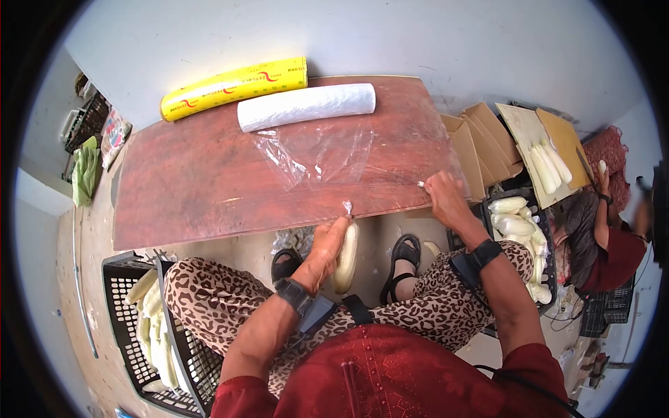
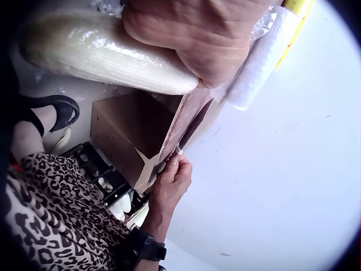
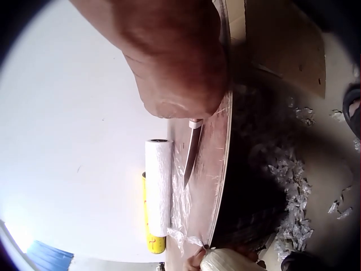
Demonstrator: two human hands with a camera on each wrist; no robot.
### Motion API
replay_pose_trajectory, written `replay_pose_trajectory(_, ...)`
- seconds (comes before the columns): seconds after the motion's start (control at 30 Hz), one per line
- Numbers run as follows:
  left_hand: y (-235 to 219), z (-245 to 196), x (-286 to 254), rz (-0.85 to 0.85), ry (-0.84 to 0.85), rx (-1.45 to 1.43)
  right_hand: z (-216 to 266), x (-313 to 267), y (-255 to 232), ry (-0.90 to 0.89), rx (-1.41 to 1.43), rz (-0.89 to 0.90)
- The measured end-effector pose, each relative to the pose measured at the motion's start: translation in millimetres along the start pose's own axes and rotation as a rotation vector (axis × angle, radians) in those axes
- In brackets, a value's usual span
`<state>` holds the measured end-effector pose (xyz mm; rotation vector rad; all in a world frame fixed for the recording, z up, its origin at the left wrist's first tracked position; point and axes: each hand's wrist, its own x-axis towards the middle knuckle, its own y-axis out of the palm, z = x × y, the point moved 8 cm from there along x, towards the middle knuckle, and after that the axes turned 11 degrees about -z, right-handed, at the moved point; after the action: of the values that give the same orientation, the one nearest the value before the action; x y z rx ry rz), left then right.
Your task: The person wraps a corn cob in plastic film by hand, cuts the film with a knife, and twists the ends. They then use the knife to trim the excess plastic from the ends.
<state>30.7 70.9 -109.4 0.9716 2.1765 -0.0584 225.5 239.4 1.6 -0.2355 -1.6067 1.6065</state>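
My left hand grips a long, pale vegetable wrapped in clear film, just off the table's front edge. A twisted tuft of film sticks up above the fingers. In the left wrist view the wrapped vegetable looks glossy and whitish, its tip darker. My right hand holds a knife over the table's right front. Its narrow blade shows in the right wrist view, while the fist hides most of the handle. Between the hands and a white film roll, loose clear film lies spread on the table.
The reddish table also bears a yellow printed roll along the wall. Black crates of pale vegetables flank my legs. Cardboard boxes stand right of the table; another person sits beyond. Film scraps litter the floor.
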Motion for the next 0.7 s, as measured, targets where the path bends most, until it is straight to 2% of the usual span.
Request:
replay_pose_trajectory(0.1, -1.8, 1.5, 3.0, -0.009, -0.005, 0.017, -2.0, -3.6, -0.9, -0.015, 0.018, -0.048)
replay_pose_trajectory(0.13, -2.3, 1.9, 3.6, -0.016, -0.004, 0.021, -4.1, -6.2, 0.3, 0.038, 0.108, -0.057)
replay_pose_trajectory(0.2, -1.9, 0.9, 1.9, -0.016, -0.007, 0.015, 7.7, -10.3, -2.5, 0.149, 0.291, -0.074)
replay_pose_trajectory(0.3, 0.2, -0.1, -1.0, 0.002, -0.015, -0.009, 44.6, -15.5, -4.2, 0.219, 0.45, -0.018)
replay_pose_trajectory(0.47, 2.4, -7.3, -7.6, 0.022, 0.01, -0.005, 101.8, -10.3, -4.0, 0.089, 0.525, 0.04)
replay_pose_trajectory(0.53, 1.5, -2.2, -2.4, 0.031, -0.008, -0.003, 114.2, -6.6, -3.6, -0.004, 0.555, 0.008)
replay_pose_trajectory(0.7, 2.1, 0.4, -0.4, 0.042, -0.034, -0.003, 123.7, -6.9, 9.3, -0.03, 0.555, 0.087)
